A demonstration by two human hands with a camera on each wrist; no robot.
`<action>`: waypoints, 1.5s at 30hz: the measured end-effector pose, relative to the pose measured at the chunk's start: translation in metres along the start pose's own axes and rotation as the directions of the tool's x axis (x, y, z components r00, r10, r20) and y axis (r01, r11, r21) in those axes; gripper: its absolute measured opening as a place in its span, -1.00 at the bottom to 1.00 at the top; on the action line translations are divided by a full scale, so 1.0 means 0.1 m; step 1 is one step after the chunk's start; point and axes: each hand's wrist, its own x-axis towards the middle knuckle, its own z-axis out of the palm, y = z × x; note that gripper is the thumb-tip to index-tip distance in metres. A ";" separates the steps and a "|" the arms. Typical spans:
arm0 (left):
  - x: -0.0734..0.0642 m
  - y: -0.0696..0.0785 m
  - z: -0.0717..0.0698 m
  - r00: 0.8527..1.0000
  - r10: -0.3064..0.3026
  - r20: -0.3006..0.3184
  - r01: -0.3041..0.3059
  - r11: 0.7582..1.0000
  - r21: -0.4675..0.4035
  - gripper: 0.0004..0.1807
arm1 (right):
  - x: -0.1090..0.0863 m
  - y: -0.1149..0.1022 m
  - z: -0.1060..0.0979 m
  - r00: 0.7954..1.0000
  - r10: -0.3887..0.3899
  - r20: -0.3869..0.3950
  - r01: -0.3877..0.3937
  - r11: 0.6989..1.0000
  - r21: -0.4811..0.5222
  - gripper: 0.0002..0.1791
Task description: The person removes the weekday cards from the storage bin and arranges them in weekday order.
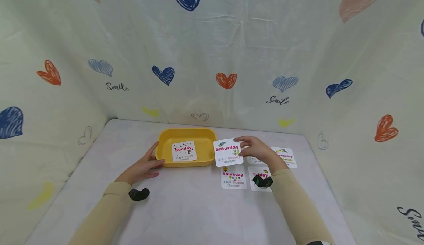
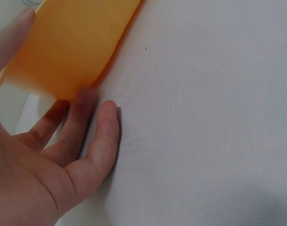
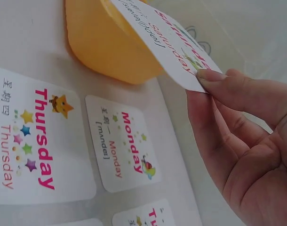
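My left hand (image 1: 144,167) grips the left end of a yellow tray (image 1: 185,131), one digit at its rim and other fingers low on the outer wall (image 2: 82,47). Inside the tray lies a white Sunday card (image 1: 184,151). Between thumb and fingers, my right hand (image 1: 256,149) pinches a Saturday card (image 1: 228,153) by its edge. That card is raised and tilted beside the tray's right end. Below it, the right wrist view shows a Monday card (image 3: 122,146) and a Thursday card (image 3: 49,141) flat on the table.
A Friday card (image 1: 260,171) and a Wednesday card (image 1: 287,156) lie under and beside my right arm. Another card (image 1: 253,160) is mostly covered by the hand. A heart-printed curtain (image 1: 245,53) rises behind the white table (image 1: 198,208).
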 end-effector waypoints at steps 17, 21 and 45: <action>-0.01 0.02 0.01 1.000 0.003 0.001 -0.003 1.000 -0.007 0.05 | -0.46 0.58 -0.28 0.998 0.062 -0.024 -0.057 0.983 0.173 -0.34; -0.01 0.03 0.02 1.000 0.006 -0.001 -0.006 1.000 0.000 0.05 | -0.59 0.73 -0.36 0.995 0.083 -0.059 -0.069 0.975 0.211 -0.32; -0.04 0.03 0.02 1.000 0.008 0.011 -0.008 1.000 -0.007 0.05 | -1.12 1.31 -0.64 0.956 0.146 -0.254 -0.088 0.970 0.226 -0.29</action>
